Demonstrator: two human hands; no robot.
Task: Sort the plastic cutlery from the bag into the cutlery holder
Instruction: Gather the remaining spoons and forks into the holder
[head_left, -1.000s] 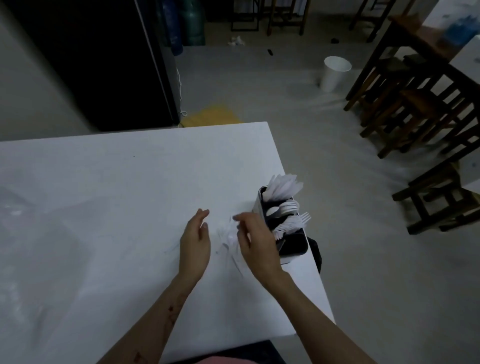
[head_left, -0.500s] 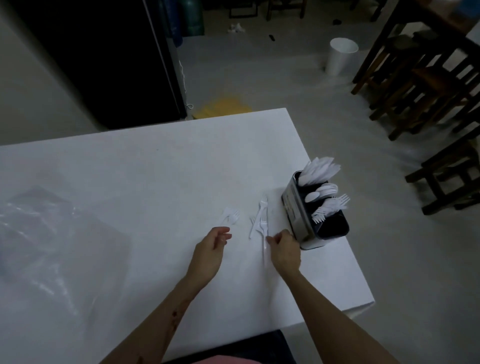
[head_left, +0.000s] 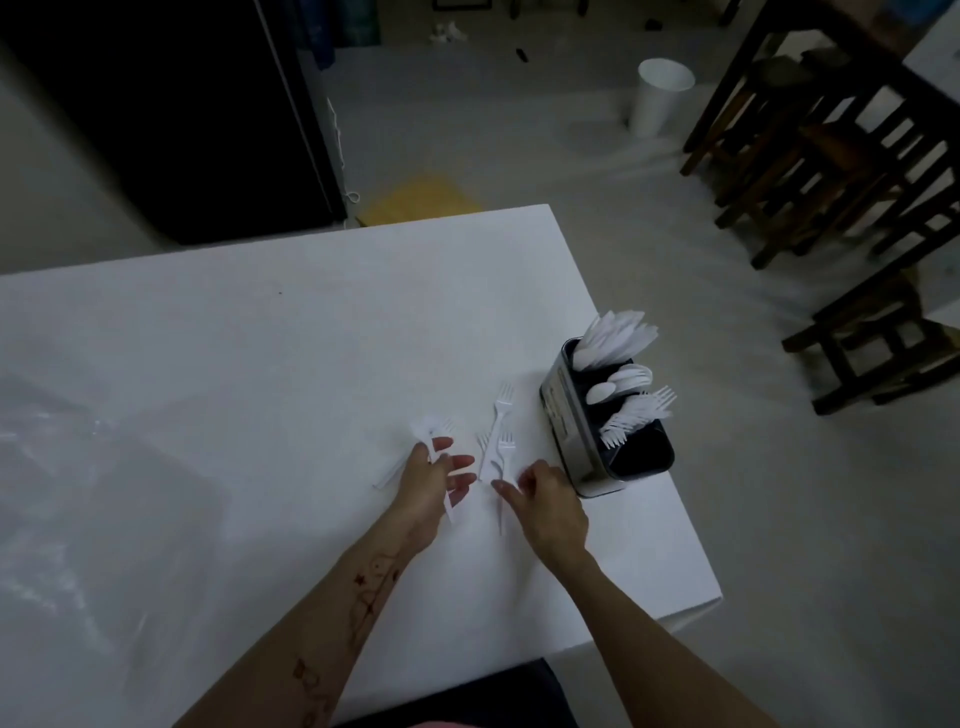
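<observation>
Between our two hands, on the white table (head_left: 291, 364), lie a few loose white plastic forks (head_left: 497, 441), their tines pointing away from us and their handles running back toward our fingertips. Our left hand (head_left: 428, 488) is over another small cluster of white cutlery (head_left: 432, 428); one fork handle passes between its fingers (head_left: 457, 461) and sticks out below them, so we seem to be holding it, though white on white makes the grip hard to read. More handles poke out from under the hand, to the left of those fingers. Our right hand (head_left: 545, 501) rests on the table with its fingers loosely curled and holding nothing; its fingertips just reach the near ends of the loose forks.

Just right of the right fingers, near the table's edge, stands the cutlery holder (head_left: 576, 436), a metal box with a dark inside. It is already well filled: knives (head_left: 615, 338) fan out of the farthest compartment, spoons (head_left: 621, 382) sit in the middle one, and forks (head_left: 636, 413) lean out of the nearest.

Far to the left of the left fingers, a clear plastic bag (head_left: 88, 467) lies flat and crumpled on the table.

Beyond the table, on the floor, stands a white bin (head_left: 657, 98), and dark wooden chairs (head_left: 831, 156) crowd the right side.
</observation>
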